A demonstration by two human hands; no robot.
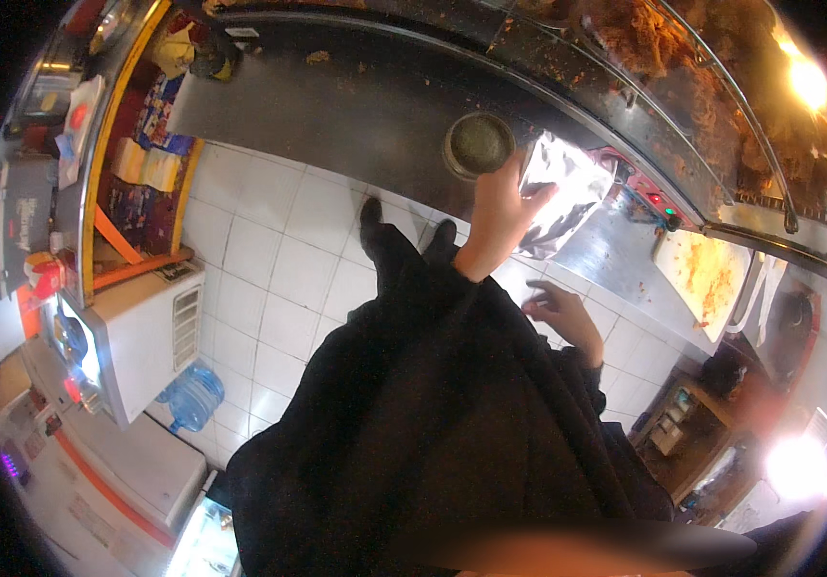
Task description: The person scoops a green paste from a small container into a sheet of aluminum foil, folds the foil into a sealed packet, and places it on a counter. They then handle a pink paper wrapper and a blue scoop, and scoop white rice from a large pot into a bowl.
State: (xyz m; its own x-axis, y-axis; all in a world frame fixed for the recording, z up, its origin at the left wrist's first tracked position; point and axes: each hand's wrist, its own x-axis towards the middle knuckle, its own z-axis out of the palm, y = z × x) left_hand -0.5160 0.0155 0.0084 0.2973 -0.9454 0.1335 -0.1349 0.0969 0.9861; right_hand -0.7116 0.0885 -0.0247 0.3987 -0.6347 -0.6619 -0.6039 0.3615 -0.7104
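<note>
Hanging loosely curled and empty above the white floor tiles [269, 260], the right hand [559, 313] is seen nearest; beyond, a silver foil bag [562, 188] is gripped by the left hand [502, 207] beside a round tin [478, 144] on the dark desk [356, 106]; its label is unreadable.

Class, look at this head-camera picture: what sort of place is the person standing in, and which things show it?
Probably a fried-food shop's kitchen: a heated display case piled with fried food, a steel counter holding a crumb-strewn tray, and a white tiled floor.
</note>
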